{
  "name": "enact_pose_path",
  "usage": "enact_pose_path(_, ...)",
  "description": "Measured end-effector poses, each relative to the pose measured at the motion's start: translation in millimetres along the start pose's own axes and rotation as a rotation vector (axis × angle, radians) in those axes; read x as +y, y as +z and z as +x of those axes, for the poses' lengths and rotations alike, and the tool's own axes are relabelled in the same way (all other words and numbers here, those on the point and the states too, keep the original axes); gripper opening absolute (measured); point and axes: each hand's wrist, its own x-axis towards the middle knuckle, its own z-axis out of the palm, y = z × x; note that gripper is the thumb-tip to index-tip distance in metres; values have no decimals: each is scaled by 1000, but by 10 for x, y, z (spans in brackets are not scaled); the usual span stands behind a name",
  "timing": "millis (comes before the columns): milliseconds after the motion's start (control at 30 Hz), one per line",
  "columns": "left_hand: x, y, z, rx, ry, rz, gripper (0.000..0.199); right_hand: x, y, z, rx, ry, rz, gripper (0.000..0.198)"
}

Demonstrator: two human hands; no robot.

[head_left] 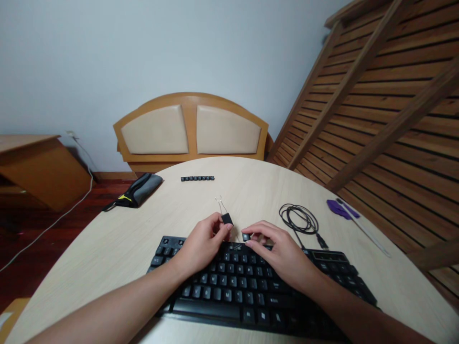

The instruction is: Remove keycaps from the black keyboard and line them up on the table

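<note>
A black computer keyboard [247,298] lies across the front of the round table, partly covered by my forearms. Above its back edge my left hand [208,239] pinches a keycap puller [226,218], a black handle with thin wire prongs pointing away from me. My right hand [267,241] holds a small black keycap [245,236] between thumb and fingers, close to the puller but apart from it. Some sockets in the keyboard's top row stand bare of keys. Farther back, several removed keycaps [197,178] sit in a neat row on the table.
A coiled black USB cable [299,219] rests behind the keyboard on the right. Beyond it lie a purple cloth [342,209] and a thin brush [362,227]. A black and grey pouch [138,191] sits at the table's left edge. Wooden slats [380,110] lean at the right.
</note>
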Motion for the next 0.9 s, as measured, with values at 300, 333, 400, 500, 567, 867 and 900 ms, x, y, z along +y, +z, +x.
enact_pose_path(300, -7, -4, 16, -15, -6, 10, 23, 26, 24, 6, 67, 44, -56, 17)
enact_pose_path(333, -4, -4, 17, -19, -6, 12, 23, 25, 28, 13, 71, 54, -56, 17)
enact_pose_path(400, 0, -3, 18, -25, -3, 28, 23, 24, 33, 33, 68, 75, -55, 18)
enact_pose_path(500, -8, 2, 18, -19, 5, 71, 23, 26, 13, 97, 23, 99, -81, 19)
enact_pose_path(567, -18, 8, 19, -7, 6, 93, 24, 35, -28, 183, -10, 97, -144, 19)
enact_pose_path(867, -24, 24, 26, 6, -3, 123, 24, 280, -172, 1015, 29, 86, -553, 19)
enact_pose_path(900, -22, 24, 26, 6, -3, 121, 24, 310, -152, 1109, 29, 89, -579, 18)
